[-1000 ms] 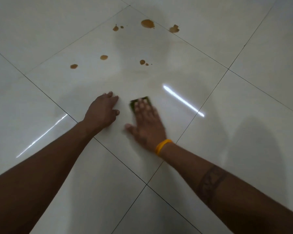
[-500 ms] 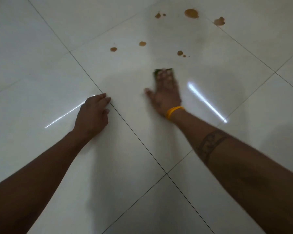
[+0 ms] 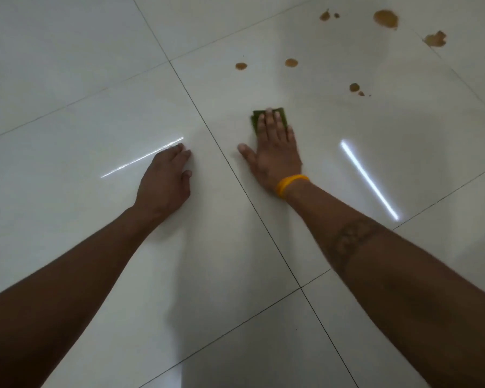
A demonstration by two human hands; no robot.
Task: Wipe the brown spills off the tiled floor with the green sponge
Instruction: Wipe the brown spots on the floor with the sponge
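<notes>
Tiled floor (image 3: 67, 88) — pale gloss tiles with dark grout lines; one line runs between your two hands, and two bright light streaks lie on the surface, one at your left fingertips, one out to the right of your right hand.

Brown spills — all beyond your right hand and none yet reached. Largest to smallest: the round blot (image 3: 385, 18) farthest off, the ragged patch (image 3: 435, 39) to its right, the small pair (image 3: 324, 15) to its left, two round spots (image 3: 240, 66) (image 3: 291, 63) just ahead of the sponge, and a spot with specks (image 3: 354, 87) ahead and to the right. By my reading the wiping has scarcely begun; every visible spill remains.

Right hand (image 3: 275, 152) — fingers straight, pressing flat on the sponge, thumb splayed on the tile.

Left hand (image 3: 164, 177) — holding nothing, loosely bent fingers propped on the tile.

Green sponge (image 3: 256, 120) — under your right fingers, flat on the floor; only its far edge and left side show, so its long axis cannot be told for certain — the exposed far edge runs across your fingers.
</notes>
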